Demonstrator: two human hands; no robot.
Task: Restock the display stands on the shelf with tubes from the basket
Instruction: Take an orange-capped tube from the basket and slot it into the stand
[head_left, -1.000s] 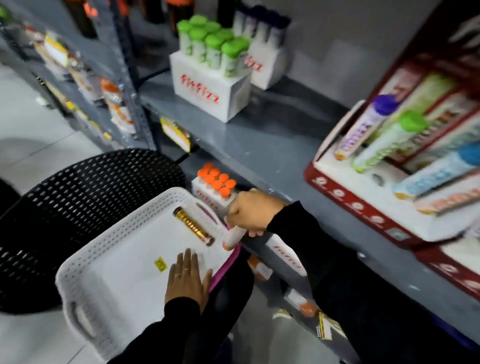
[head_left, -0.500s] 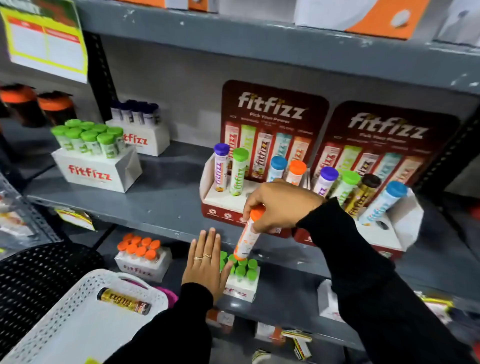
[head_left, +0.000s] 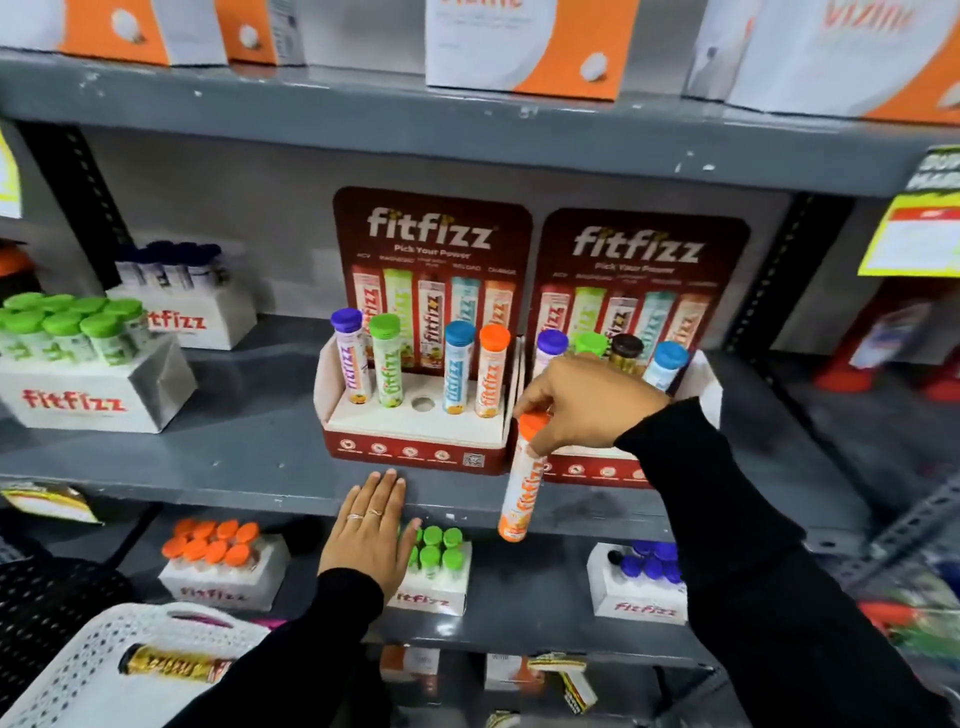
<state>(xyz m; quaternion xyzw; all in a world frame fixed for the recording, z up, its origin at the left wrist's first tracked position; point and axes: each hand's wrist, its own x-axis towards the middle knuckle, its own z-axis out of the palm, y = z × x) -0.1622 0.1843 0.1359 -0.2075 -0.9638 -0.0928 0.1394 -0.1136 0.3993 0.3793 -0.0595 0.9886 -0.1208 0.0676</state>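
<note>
Shelf edge (head_left: 260, 493) under flat left hand (head_left: 371, 540)

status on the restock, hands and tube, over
Right hand holds orange-capped tube by its cap, before right stand. Left hand flat, empty, at shelf edge. Nothing blocking.

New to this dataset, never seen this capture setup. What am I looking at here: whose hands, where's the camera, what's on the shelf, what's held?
No machine here: a person works bare-handed, and the single view comes from a camera worn on their head, looking forward and down.

The right hand holds an orange-capped tube by its top, hanging in front of the grey shelf. The left hand is flat and open against the shelf edge, holding nothing.

On the shelf stand two red display stands. The left stand holds four tubes, with one empty hole in the middle. The right stand is partly hidden by the hand.

Bottom left, a white basket holds one gold tube.
</note>
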